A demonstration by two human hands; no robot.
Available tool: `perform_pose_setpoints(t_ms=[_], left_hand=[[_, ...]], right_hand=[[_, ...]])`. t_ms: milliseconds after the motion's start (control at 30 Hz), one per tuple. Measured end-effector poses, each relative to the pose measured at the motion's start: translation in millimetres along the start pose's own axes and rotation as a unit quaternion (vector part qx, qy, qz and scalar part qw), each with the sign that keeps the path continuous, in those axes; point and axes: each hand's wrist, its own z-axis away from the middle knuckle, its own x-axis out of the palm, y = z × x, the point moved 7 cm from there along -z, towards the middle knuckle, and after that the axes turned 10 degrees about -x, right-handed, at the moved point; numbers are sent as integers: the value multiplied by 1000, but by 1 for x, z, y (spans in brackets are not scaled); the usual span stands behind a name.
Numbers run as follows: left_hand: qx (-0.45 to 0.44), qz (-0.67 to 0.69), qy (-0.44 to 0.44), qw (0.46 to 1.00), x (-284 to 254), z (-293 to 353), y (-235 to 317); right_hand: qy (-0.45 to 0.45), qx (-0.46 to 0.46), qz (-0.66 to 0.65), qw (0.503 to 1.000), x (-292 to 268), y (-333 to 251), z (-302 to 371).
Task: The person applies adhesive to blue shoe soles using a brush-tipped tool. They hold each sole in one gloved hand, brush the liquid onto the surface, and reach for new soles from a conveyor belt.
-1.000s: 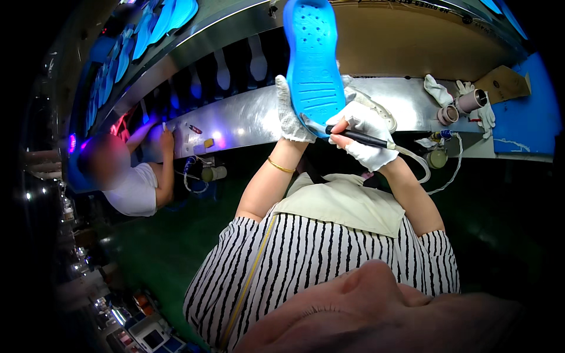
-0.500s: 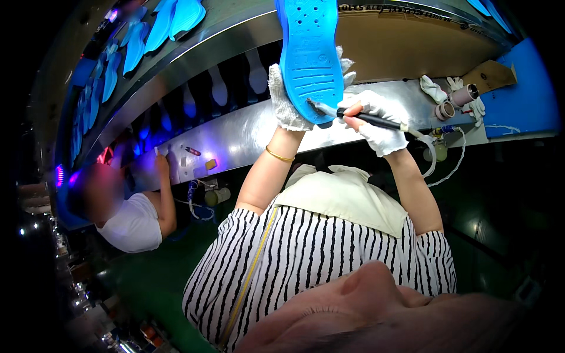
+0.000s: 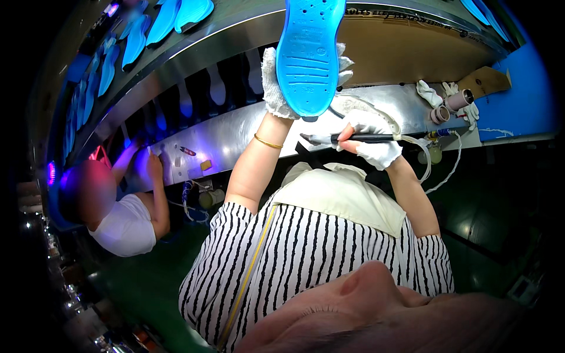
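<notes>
Far left: a co-worker in a white top (image 3: 126,226) bent at the metal worktop (image 3: 235,132). Left hand (image 3: 275,82), white-gloved, grip clamped around the edges of the blue shoe sole (image 3: 309,56), held upright above the worktop, patterned face toward the camera. Right hand (image 3: 371,138), also gloved, grip closed on a dark pen-like tool (image 3: 347,139) with a hose trailing off, tip pointing left, just below the sole's lower end, not quite touching. Apparently mid-job: no mark or finished patch to be made out on the sole. Further right: tape rolls (image 3: 450,106) on the worktop.
</notes>
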Motion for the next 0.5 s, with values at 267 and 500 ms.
perform_pose_setpoints(t_ms=[267, 500], left_hand=[[-84, -133, 72, 985, -8, -2, -5], [-104, -311, 337, 882, -35, 10, 9]], right_hand=[[26, -178, 162, 970, -14, -30, -23], [-30, 47, 50, 997, -10, 9, -27]])
